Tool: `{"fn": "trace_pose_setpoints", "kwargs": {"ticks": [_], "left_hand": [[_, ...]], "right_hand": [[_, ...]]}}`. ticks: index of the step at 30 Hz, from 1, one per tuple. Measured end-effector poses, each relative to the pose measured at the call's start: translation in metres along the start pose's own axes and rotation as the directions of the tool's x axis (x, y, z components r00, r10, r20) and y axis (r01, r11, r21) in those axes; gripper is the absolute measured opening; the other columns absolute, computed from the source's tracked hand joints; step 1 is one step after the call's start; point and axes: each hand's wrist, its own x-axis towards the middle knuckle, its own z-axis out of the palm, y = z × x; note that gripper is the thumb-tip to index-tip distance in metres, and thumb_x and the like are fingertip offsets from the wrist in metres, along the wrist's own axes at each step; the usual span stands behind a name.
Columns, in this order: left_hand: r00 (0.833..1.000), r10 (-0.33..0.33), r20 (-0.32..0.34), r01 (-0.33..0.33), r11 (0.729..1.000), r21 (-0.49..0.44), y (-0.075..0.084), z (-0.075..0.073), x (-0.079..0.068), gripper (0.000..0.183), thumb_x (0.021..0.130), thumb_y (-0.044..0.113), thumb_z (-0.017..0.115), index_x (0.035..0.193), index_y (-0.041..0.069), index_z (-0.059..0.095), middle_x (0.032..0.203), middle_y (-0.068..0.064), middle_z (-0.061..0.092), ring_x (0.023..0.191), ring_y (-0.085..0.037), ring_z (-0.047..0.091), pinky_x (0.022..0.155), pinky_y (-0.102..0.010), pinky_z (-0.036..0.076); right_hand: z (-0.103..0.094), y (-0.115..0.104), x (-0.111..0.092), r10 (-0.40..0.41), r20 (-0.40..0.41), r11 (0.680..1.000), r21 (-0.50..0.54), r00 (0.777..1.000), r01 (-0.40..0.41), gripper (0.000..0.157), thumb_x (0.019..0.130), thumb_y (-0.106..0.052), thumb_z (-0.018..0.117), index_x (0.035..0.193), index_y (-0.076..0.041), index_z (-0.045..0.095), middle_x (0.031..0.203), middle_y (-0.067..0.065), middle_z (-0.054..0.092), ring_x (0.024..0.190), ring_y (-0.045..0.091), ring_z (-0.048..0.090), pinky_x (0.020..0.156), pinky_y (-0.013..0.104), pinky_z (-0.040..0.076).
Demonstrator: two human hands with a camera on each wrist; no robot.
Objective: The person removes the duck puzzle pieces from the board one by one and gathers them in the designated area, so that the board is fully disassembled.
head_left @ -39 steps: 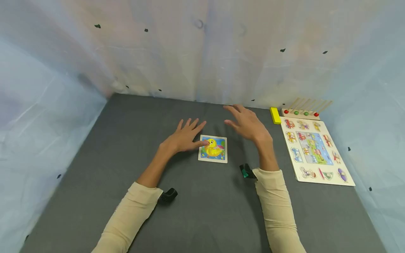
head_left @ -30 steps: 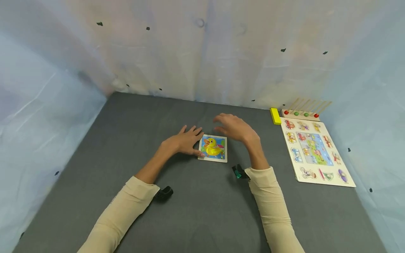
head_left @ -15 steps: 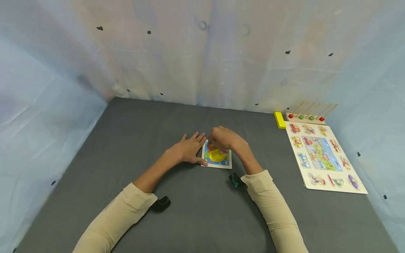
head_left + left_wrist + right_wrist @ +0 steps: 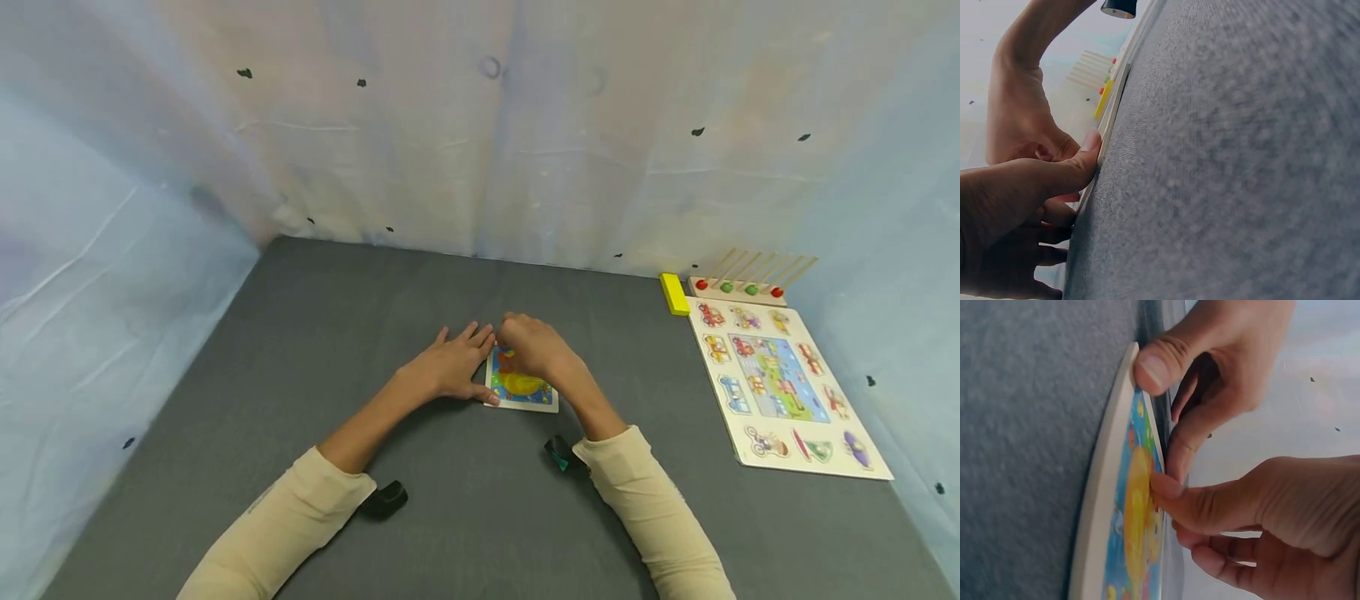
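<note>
A small square wooden puzzle with a yellow duck picture lies at mid-table, partly hidden under the right hand. My left hand is spread along its left side, thumb on the near left corner. In the left wrist view that thumb presses the puzzle's pale edge, and the other fingers lie extended beside it. My right hand reaches over the far part of the puzzle with curled fingers. In the right wrist view its thumb bears on the duck picture, with the fingertips close behind at the far edge.
At right lies a large peg puzzle board with vehicle and toy pictures. Behind it stand a wooden rack with upright sticks and red and green beads, and a yellow block. Pale sheeting encloses the grey table.
My right hand came down and left from above the table onto the duck puzzle, its fingers curling. My left thumb slid from the picture to the near left corner. The view shifted slightly.
</note>
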Motion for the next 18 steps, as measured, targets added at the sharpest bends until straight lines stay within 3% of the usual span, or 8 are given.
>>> {"fn": "trace_pose_setpoints", "kwargs": {"ticks": [5,13,18], "left_hand": [[1.0,0.001,-0.003,-0.001,1.0,-0.004,-0.0028,-0.0013,-0.002,0.105,0.091,0.065,0.069,0.167,0.01,0.021,0.178,-0.009,0.01,0.166,-0.035,0.008,0.129,-0.07,0.014],[1.0,0.001,0.001,-0.001,1.0,-0.028,-0.0045,0.0032,-0.001,0.107,0.091,0.065,0.069,0.167,0.009,0.019,0.178,-0.011,0.009,0.166,-0.037,0.007,0.128,-0.071,0.014],[1.0,0.01,-0.005,-0.01,1.0,-0.027,-0.0034,0.0035,0.001,0.108,0.091,0.065,0.07,0.167,0.009,0.019,0.178,-0.01,0.01,0.166,-0.037,0.007,0.129,-0.071,0.013]], "right_hand": [[0.0035,-0.0034,0.0043,-0.005,-0.03,0.996,-0.091,1.0,0.003,0.018,0.09,-0.018,0.084,0.101,-0.005,0.08,0.105,0.01,0.066,0.089,0.026,0.065,0.079,0.039,0.06],[0.0044,-0.0007,0.0035,-0.017,-0.002,0.997,-0.078,1.0,0.017,0.029,0.088,-0.02,0.086,0.113,-0.007,0.079,0.115,0.01,0.066,0.102,0.028,0.067,0.089,0.043,0.062],[0.0042,0.0021,-0.0002,-0.011,-0.041,0.996,-0.083,0.999,0.008,0.033,0.086,-0.02,0.088,0.114,-0.007,0.076,0.111,0.008,0.067,0.1,0.027,0.066,0.088,0.041,0.061]]}}
